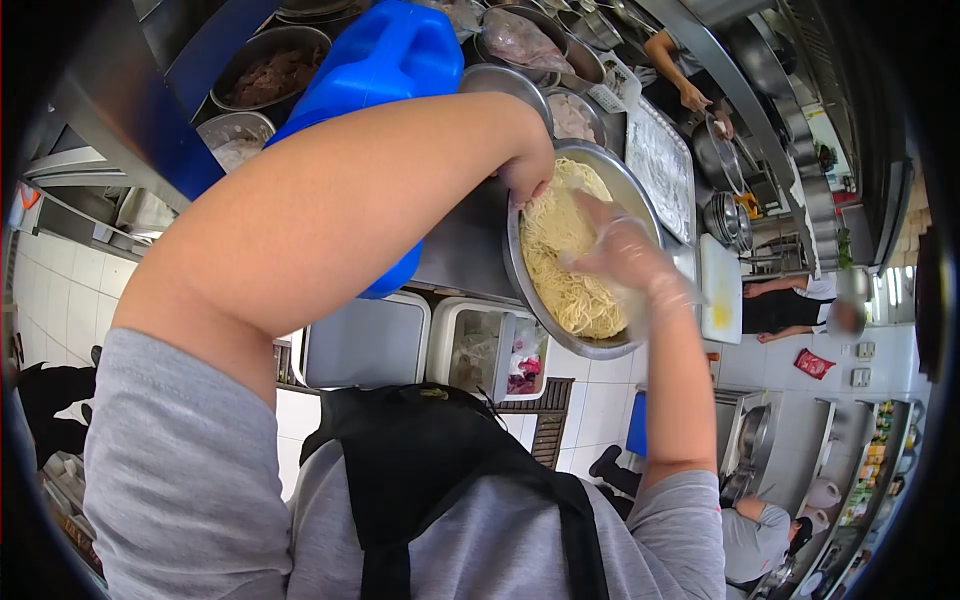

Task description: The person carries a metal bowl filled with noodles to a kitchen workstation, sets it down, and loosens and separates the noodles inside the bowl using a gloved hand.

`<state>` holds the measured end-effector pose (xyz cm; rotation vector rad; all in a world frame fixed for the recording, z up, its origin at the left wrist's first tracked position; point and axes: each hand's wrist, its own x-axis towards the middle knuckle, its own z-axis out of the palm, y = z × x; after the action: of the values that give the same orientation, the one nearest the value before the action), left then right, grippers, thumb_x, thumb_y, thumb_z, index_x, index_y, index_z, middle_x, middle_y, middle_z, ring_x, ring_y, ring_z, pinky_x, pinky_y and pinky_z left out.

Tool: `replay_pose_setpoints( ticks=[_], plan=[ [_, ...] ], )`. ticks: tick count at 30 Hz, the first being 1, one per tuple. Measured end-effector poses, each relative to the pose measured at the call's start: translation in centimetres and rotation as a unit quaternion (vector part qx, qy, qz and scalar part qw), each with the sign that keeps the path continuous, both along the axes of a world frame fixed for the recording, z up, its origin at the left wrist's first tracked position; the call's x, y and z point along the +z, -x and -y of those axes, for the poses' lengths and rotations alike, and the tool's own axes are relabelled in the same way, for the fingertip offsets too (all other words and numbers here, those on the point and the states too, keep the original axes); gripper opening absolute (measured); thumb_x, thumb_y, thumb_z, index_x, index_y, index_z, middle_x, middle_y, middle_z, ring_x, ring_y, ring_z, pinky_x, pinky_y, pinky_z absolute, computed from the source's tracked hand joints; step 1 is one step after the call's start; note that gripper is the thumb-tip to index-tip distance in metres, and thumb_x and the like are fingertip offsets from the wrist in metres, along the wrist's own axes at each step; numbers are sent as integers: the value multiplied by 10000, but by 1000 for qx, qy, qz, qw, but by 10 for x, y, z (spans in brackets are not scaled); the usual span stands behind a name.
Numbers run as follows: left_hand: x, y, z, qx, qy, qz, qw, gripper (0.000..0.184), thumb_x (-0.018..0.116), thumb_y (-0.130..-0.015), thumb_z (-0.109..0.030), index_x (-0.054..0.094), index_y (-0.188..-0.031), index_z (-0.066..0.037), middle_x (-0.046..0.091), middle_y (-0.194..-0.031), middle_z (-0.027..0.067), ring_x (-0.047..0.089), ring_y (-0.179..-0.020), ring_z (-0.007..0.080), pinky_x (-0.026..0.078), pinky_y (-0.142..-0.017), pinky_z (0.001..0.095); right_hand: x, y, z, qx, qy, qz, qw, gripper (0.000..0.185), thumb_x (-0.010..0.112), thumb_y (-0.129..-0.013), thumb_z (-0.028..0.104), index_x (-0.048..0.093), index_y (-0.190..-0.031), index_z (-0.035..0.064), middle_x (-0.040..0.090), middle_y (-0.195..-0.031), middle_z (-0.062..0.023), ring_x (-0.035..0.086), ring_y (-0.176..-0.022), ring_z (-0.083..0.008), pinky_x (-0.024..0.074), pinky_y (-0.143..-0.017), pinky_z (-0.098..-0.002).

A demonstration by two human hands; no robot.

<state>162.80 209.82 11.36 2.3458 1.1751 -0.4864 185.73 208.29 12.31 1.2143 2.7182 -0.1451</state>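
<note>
- Metal pot (268, 95), 1, upper left of the frame, holding brown, meat-like pieces
- Blue jug (390, 75), 1, with handle, upper left of centre, partly behind the left forearm
- Counter (465, 235), metal, bare strip near the middle of the frame, between jug and bowl
- White bin (440, 350), 1, centre of the frame, below the counter edge
- Left hand (526, 175), upper centre, bent down at the left rim of the bowl; fingers mostly turned from view, so cannot tell whether they grip the rim or the noodles
- Noodles (585, 305), 1 mass, pale yellow, thin strands, upper half, right of centre, in the bowl. Judged soft, springy and tangled, perhaps slippery; single strands likely to break under a hard pinch. Best hold: a broad, loose scoop from beneath with spread fingers
- Metal bowl (628, 190), 1, round, around the noodles. Judged stiff, smooth and fairly heavy as loaded; best hold at 2 opposite points of the rim
- Right hand (625, 255), in a clear glove, over the noodles, motion-blurred; thumb and fingers spread apart, no clump seen in its grasp
- Metal tray (660, 150), 1, upper right, just beside the bowl
- White board (721, 290), 1, right of the frame, yellow stain on its face
</note>
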Motion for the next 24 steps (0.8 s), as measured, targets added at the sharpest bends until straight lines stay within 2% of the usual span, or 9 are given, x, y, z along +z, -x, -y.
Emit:
replay_pose_setpoints(
  ticks=[2, 4, 6, 10, 13, 16, 21, 23, 24],
  plan=[
    [9, 1, 5, 3, -16, -9, 1000, 561, 704, -824, -378, 551, -1334, -201, 641, -1210, 113, 569, -1175, 301, 434, -971, 429, 27, 8, -7, -101, 156, -73, 980, 640, 777, -786, 310, 567, -1302, -6, 661, -1180, -163, 627, -1045, -225, 456, -940, -350],
    [5, 5, -2, 55, -16, -15, 998, 560, 706, -825, -334, 544, -1336, -173, 642, -1204, 126, 576, -1168, 295, 443, -958, 422, 18, 6, -45, -212, 278, -239, 906, 517, 763, -807, 311, 638, -1211, 14, 681, -1150, -149, 645, -1037, -240, 467, -925, -322],
    [-2, 9, -11, 71, -11, -15, 997, 567, 707, -823, -329, 539, -1340, -167, 641, -1203, 129, 579, -1163, 297, 447, -952, 421, -12, -1, -120, -138, 47, -228, 963, 361, 749, -816, 274, 701, -1090, 43, 717, -975, -128, 671, -883, -228, 500, -825, -333],
    [-12, 12, -19, 108, 5, -9, 994, 578, 683, -824, -293, 517, -1359, -149, 628, -1235, 134, 578, -1169, 304, 448, -957, 418, -59, 15, -218, -104, -21, -220, 970, 340, 744, -808, 331, 719, -964, 30, 715, -874, -132, 673, -797, -259, 511, -757, -365],
    [0, 17, -9, 120, 10, -18, 993, 565, 635, -836, -243, 501, -1375, -139, 610, -1275, 134, 566, -1195, 303, 436, -980, 424, -73, 44, -240, -139, -49, -53, 988, 410, 737, -781, 428, 725, -865, 28, 703, -821, -171, 678, -781, -312, 515, -732, -385],
    [7, 20, -1, 138, -6, -6, 990, 553, 588, -851, -207, 487, -1389, -126, 596, -1302, 136, 555, -1215, 305, 433, -989, 433, -111, 42, -282, 22, -114, 57, 992, 489, 712, -762, 521, 726, -799, 33, 682, -797, -212, 665, -784, -356, 508, -730, -430],
    [4, 19, -10, 140, 13, -13, 990, 546, 595, -850, -202, 500, -1381, -116, 594, -1303, 142, 558, -1211, 309, 434, -992, 425, -127, 28, -319, 212, -115, 49, 969, 413, 677, -832, 425, 720, -869, 16, 693, -806, -198, 669, -818, -336, 506, -744, -401],
    [3, 18, -13, 132, 22, -25, 991, 543, 600, -849, -204, 506, -1377, -113, 599, -1296, 144, 560, -1209, 309, 437, -989, 424, -118, 18, -316, -1, 91, -201, 975, 224, 706, -829, 212, 713, -907, 2, 714, -857, -96, 635, -784, -184, 484, -739, -333],
    [3, 19, -11, 143, 0, -13, 990, 532, 607, -847, -209, 518, -1363, -113, 609, -1278, 145, 566, -1199, 308, 443, -979, 424, -101, 19, -301, -6, 89, -198, 976, 224, 706, -829, 212, 713, -907, 2, 714, -857, -96, 635, -784, -184, 484, -739, -333]
  ],
)
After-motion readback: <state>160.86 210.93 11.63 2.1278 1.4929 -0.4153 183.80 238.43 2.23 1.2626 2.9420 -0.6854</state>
